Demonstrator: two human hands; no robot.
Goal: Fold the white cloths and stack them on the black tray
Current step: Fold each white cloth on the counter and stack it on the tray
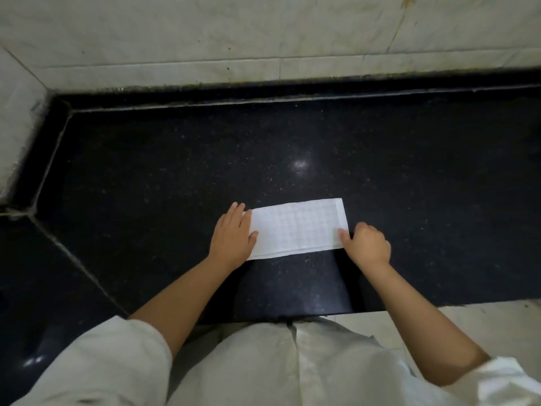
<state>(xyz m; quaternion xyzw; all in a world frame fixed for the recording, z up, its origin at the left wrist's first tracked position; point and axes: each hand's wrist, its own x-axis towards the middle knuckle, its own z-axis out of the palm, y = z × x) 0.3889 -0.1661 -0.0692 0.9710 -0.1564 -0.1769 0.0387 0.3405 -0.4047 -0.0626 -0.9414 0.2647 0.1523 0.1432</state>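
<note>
Head view: the white cloth (297, 228), folded to a long rectangle, lies flat on the black counter (175, 159) (speckled stone), near its front edge. The left hand (232, 234) rests flat on the cloth's left end, fingers straight. The right hand (367, 244), fingers curled, pinches the cloth's right end at the near corner.

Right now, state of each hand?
Left hand: open, fingers flat on the left end of the white cloth.
Right hand: closed, pinching the cloth's right edge.
</note>
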